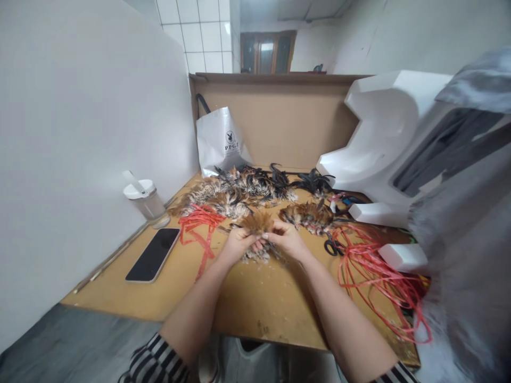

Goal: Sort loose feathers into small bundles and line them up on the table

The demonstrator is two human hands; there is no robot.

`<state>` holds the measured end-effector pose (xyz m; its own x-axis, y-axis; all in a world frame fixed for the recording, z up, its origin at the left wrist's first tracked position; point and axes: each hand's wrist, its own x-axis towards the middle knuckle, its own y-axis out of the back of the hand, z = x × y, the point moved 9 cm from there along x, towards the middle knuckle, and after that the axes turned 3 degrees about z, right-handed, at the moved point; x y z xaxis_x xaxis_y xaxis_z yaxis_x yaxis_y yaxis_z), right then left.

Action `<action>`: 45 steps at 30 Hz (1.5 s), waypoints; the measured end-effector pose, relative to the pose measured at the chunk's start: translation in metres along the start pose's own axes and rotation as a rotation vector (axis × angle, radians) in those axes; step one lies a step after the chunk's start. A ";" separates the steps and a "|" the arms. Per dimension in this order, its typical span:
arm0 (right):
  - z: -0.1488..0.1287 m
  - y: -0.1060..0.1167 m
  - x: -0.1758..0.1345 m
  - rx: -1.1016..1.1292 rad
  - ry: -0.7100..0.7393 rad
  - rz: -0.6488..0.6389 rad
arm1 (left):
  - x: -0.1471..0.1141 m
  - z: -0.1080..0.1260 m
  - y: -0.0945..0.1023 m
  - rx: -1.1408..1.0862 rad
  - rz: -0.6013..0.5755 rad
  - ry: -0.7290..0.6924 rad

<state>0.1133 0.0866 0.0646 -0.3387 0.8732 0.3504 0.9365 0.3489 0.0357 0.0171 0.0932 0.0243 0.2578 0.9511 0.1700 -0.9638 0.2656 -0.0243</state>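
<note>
Between my two hands a fanned bunch of golden-brown feathers (257, 221) stands up over the table. My left hand (240, 242) pinches its base from the left, fingers closed. From the other side my right hand (286, 240) is closed on the same base, its fingertips close to those of the left. Under and just in front of the hands lie loose pale feathers (255, 256). A pile of brown feathers (309, 215) is to the right of the right hand, and black-handled scissors (332, 246) lie near it.
Red plastic strips (202, 218) lie at left, and a larger tangle of red strips (371, 266) at right. A phone (154, 255) and a lidded cup (147, 202) stand left. Behind are mixed feather piles (247, 186), a silver bag (217, 139) and white foam (383, 117).
</note>
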 end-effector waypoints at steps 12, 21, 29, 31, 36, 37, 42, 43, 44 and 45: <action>-0.025 0.000 -0.005 -0.496 0.171 0.105 | -0.003 0.005 -0.003 0.113 -0.018 -0.040; -0.005 -0.003 -0.007 -0.368 0.022 0.042 | -0.007 -0.003 -0.014 0.148 -0.109 0.046; 0.013 -0.008 -0.005 -0.113 -0.135 -0.024 | -0.007 -0.002 -0.016 0.074 -0.076 0.055; 0.015 -0.005 -0.003 -0.114 -0.142 0.012 | -0.006 -0.002 -0.016 0.065 -0.056 0.065; 0.017 0.001 -0.002 -0.173 -0.150 0.084 | -0.007 0.000 -0.012 0.081 -0.002 0.063; 0.017 0.002 -0.003 -0.186 -0.151 0.089 | -0.007 0.001 -0.012 0.085 -0.003 0.061; 0.017 0.000 -0.004 -0.184 -0.127 0.085 | -0.006 0.003 -0.013 0.070 -0.022 0.020; 0.018 -0.001 -0.004 -0.179 -0.125 0.082 | -0.006 0.003 -0.013 0.064 -0.026 0.015; 0.019 -0.001 -0.004 -0.181 -0.124 0.087 | -0.005 0.002 -0.013 0.057 -0.030 0.013; 0.019 0.001 -0.004 -0.193 -0.121 0.109 | -0.005 0.000 -0.013 0.045 -0.036 0.020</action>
<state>0.1141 0.0901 0.0451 -0.2326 0.9406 0.2475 0.9641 0.1895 0.1862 0.0282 0.0851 0.0239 0.2934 0.9440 0.1505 -0.9558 0.2930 0.0257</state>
